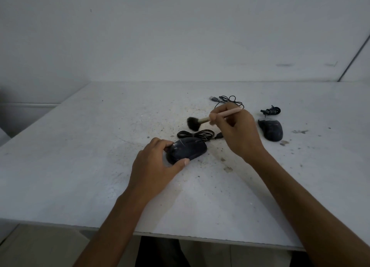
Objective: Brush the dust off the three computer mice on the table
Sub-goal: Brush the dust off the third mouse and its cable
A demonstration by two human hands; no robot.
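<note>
Left grip [154, 162] curled around mouse [190, 149], right grip [238, 130] raised, pinching brush [230, 112] handle, both forearms extended

Two mice show: near mouse [188, 150], right mouse [271, 130]. Three cords [195, 134] [230, 100] [270, 111], one brush [193, 123], two hands [154, 162] [238, 130], one bench [80, 166].

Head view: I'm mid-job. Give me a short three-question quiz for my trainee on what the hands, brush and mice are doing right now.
1. True or false: the left hand grips the near mouse, which lies on the table.
2. Pick one: the right hand holds the brush by A) its bristles, B) its handle, C) not at all.
3. Short answer: how many mice show plainly?

Key: 1 true. 2 B. 3 two, the near mouse and the far mouse; no third one is plainly visible.
</note>
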